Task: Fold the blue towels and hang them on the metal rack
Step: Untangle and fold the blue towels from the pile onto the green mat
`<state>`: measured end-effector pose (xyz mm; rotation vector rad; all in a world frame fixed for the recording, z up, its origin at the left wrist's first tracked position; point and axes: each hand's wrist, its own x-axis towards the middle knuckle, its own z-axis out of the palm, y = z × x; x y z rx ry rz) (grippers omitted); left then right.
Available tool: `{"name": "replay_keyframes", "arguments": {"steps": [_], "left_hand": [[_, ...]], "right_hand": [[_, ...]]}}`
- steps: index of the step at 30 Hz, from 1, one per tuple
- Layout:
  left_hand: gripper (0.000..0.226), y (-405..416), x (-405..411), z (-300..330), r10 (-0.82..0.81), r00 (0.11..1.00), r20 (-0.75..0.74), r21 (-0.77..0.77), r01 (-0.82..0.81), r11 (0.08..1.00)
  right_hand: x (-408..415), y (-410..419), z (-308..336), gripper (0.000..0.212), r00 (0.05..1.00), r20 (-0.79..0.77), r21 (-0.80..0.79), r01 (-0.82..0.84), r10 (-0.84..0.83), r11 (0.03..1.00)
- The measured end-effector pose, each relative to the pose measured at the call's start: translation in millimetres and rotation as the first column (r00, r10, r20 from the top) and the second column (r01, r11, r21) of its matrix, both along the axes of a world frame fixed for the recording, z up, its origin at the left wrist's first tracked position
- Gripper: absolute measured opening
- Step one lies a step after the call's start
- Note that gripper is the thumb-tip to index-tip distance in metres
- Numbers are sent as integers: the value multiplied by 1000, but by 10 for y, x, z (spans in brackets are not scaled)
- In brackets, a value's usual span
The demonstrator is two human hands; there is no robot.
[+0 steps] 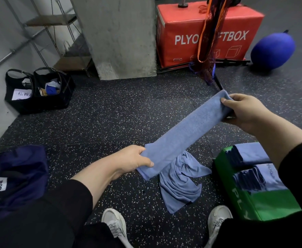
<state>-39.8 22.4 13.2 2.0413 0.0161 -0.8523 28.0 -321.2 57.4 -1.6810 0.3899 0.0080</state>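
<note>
Stretching taut between both hands above the floor, the folded blue towel [184, 135] runs diagonally, left hand [134, 158] pinching its near end, right hand [245, 110] gripping its far end.

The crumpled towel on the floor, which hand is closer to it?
Left. The left hand grips the folded towel's lower end just above and beside the crumpled towel; the right hand holds the far end, higher and farther off.

folded towels [250, 154] lie on the box [264, 203] right of the crumpled towel [178, 185] on the floor [111, 119].
</note>
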Motion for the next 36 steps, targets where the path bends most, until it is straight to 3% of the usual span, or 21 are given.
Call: {"name": "replay_keyframes", "arguments": {"steps": [6, 9, 12, 15, 19, 25, 29, 32, 36], "left_hand": [[24, -148, 135, 108, 64, 993, 100, -44, -60, 997], [11, -398, 209, 269, 61, 991, 120, -136, -44, 990], [17, -784, 237, 350, 64, 990, 124, -224, -35, 974], [10, -1226, 260, 307, 105, 989, 100, -330, -67, 941], [18, -1814, 325, 87, 155, 988, -9, -427, -144, 893], [31, -2627, 454, -512, 170, 977, -129, -420, -209, 883], [21, -3059, 546, -905, 162, 971, -177, -376, -219, 901], [7, -3346, 625, -1159, 157, 973, -172, -337, -208, 918], [9, -3655, 723, -1423, 174, 980, -98, -301, -196, 933]], "right_hand": [[-68, -487, -8, 11, 999, -31, -13, 45, -45, 999], [-161, -857, 148, 9, 999, -13, -53, 51, -52, 997], [-253, -1280, 307, 5, 997, -14, -91, 73, -74, 993], [-340, -1716, 364, 6, 994, -61, -160, 75, -86, 984], [-472, -2307, 238, 11, 979, -127, -255, 121, -157, 959], [-665, -2999, -279, 22, 942, -220, -318, 178, -255, 931], [-641, -3380, -731, 18, 905, -257, -369, 233, -340, 900], [-561, -3623, -1064, 16, 873, -291, -420, 252, -393, 872], [-420, -3862, -1440, 22, 844, -310, -485, 255, -437, 836]]}}
